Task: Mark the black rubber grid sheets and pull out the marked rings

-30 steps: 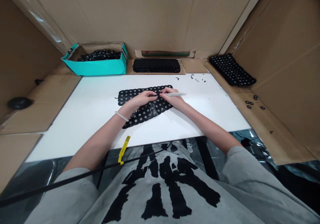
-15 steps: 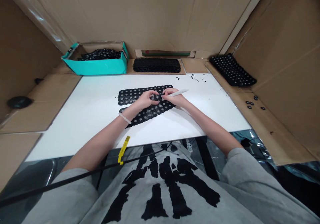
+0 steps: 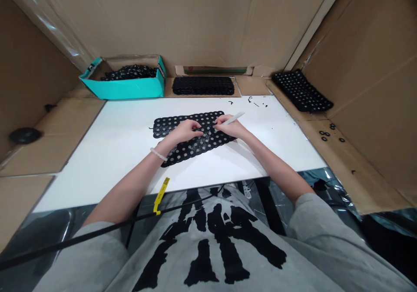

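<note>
Two black sheets of joined rings with pale round centres lie on the white board: the far sheet (image 3: 163, 121) and, nearer me and slanting, the near sheet (image 3: 182, 154). My left hand (image 3: 185, 131) rests over them, thumb and forefinger apart with nothing visible between them. A white pen-shaped tool (image 3: 235, 118) is gripped in my right hand (image 3: 230, 127), at the sheets' right part. Its tip is low among the fingers and too small to make out. Both hands partly cover the sheets.
A turquoise box (image 3: 130, 88) holding black ringed pieces stands at the back left. Beside it lies a stack of black sheets (image 3: 203, 86). Another dotted sheet (image 3: 302, 91) leans at the right, near loose black rings (image 3: 324, 134). Black scraps (image 3: 250, 100) lie on the white board (image 3: 107, 153).
My hands have moved apart: the left slightly leftward, the right slightly rightward with the white tool. The near sheet has shifted a little to the right.
</note>
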`<state>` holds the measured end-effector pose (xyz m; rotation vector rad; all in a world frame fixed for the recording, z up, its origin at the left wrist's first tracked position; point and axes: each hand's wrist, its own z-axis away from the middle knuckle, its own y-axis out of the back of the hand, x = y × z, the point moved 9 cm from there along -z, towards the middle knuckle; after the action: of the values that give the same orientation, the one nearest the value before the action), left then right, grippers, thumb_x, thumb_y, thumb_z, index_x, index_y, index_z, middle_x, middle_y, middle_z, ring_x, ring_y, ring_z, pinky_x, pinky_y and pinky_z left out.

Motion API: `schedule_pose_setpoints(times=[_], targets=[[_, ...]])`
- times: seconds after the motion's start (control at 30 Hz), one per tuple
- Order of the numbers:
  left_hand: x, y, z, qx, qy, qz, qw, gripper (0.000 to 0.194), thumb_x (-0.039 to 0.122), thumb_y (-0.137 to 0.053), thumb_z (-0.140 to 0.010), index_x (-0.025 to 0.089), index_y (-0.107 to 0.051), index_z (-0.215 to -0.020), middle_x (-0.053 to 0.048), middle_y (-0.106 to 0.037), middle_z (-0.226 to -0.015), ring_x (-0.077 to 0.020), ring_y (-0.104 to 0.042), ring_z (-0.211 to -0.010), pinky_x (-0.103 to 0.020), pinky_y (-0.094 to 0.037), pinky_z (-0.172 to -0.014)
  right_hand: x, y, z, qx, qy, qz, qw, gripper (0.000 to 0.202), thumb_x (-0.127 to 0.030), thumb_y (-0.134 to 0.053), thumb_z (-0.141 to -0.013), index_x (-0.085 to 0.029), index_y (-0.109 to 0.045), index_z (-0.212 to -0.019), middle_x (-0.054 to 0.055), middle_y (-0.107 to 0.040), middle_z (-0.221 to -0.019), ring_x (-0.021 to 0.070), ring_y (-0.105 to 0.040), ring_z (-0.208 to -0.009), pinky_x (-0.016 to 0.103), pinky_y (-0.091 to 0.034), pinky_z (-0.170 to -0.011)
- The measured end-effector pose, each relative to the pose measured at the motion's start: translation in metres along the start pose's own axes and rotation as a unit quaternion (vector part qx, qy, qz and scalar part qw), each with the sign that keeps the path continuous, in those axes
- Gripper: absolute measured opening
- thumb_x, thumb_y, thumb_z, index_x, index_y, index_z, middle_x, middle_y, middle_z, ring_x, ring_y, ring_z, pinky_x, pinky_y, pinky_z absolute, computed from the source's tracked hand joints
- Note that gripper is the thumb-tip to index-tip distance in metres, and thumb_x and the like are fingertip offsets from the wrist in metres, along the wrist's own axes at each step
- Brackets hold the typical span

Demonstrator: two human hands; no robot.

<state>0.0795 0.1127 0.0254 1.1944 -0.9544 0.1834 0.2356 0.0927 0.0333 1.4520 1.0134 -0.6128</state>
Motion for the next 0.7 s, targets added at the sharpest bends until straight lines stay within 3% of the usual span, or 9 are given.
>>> schedule_pose_setpoints(times=[0.1, 0.2, 0.3, 0.47, 0.6, 0.7], targets=[[0.003, -0.002, -0.001, 0.007, -0.020, -0.030, 0.999, 0.020, 0.039, -0.070, -0.072, 0.020, -0.071, -0.078, -0.003, -0.069, -0.075, -0.0239, -0.062, -0.081, -0.034, -0.045, -0.081, 0.007, -0.008, -0.001, -0.026, -0.050, -0.078, 0.995, 0.024, -0.032, -0.060, -0.077, -0.018, -0.051, -0.060, 0.006, -0.071, -0.104, 0.0106, -0.058, -0.059, 0.025, -0.039, -0.050], [0.003, -0.004, -0.002, 0.018, -0.029, -0.023, 0.999, 0.022, 0.040, -0.069, -0.073, 0.020, -0.071, -0.082, -0.003, -0.072, -0.081, -0.0234, -0.062, -0.083, -0.034, -0.045, -0.080, 0.006, -0.013, -0.002, -0.018, -0.052, -0.066, 0.996, 0.021, -0.034, -0.059, -0.079, -0.020, -0.053, -0.065, 0.002, -0.072, -0.082, 0.0099, -0.056, -0.051, 0.024, -0.039, -0.051], [0.000, -0.007, -0.004, 0.023, -0.022, -0.002, 0.999, 0.023, 0.041, -0.067, -0.074, 0.020, -0.071, -0.082, -0.004, -0.073, -0.085, -0.0228, -0.063, -0.082, -0.034, -0.045, -0.079, 0.007, -0.015, -0.002, -0.007, -0.047, -0.032, 0.998, 0.019, -0.033, -0.057, -0.081, -0.021, -0.055, -0.066, -0.003, -0.061, -0.054, 0.0127, -0.056, -0.052, 0.026, -0.044, -0.059], [-0.007, -0.009, -0.002, 0.026, 0.009, 0.068, 0.997, 0.027, 0.044, -0.068, -0.072, 0.019, -0.072, -0.082, -0.003, -0.073, -0.082, -0.0213, -0.061, -0.078, -0.033, -0.045, -0.076, 0.000, -0.018, 0.001, -0.004, -0.002, -0.018, 1.000, 0.020, -0.033, -0.058, -0.080, -0.021, -0.052, -0.065, -0.002, -0.066, -0.069, 0.0130, -0.058, -0.056, 0.028, -0.045, -0.061], [-0.007, -0.013, 0.000, -0.051, 0.025, 0.138, 0.989, 0.037, 0.053, -0.070, -0.069, 0.019, -0.074, -0.084, -0.002, -0.072, -0.080, -0.0210, -0.061, -0.077, -0.033, -0.045, -0.075, -0.011, -0.020, 0.005, 0.016, 0.034, 0.030, 0.999, 0.021, -0.033, -0.056, -0.083, -0.021, -0.050, -0.066, 0.001, -0.069, -0.082, 0.0145, -0.059, -0.067, 0.028, -0.043, -0.065], [-0.001, -0.013, 0.000, -0.091, 0.004, 0.134, 0.987, 0.039, 0.055, -0.069, -0.070, 0.019, -0.074, -0.086, -0.002, -0.073, -0.083, -0.0215, -0.062, -0.080, -0.033, -0.045, -0.078, -0.011, -0.018, 0.005, 0.023, 0.031, 0.039, 0.998, 0.021, -0.033, -0.056, -0.083, -0.021, -0.051, -0.067, 0.000, -0.067, -0.076, 0.0149, -0.058, -0.067, 0.028, -0.043, -0.065]])
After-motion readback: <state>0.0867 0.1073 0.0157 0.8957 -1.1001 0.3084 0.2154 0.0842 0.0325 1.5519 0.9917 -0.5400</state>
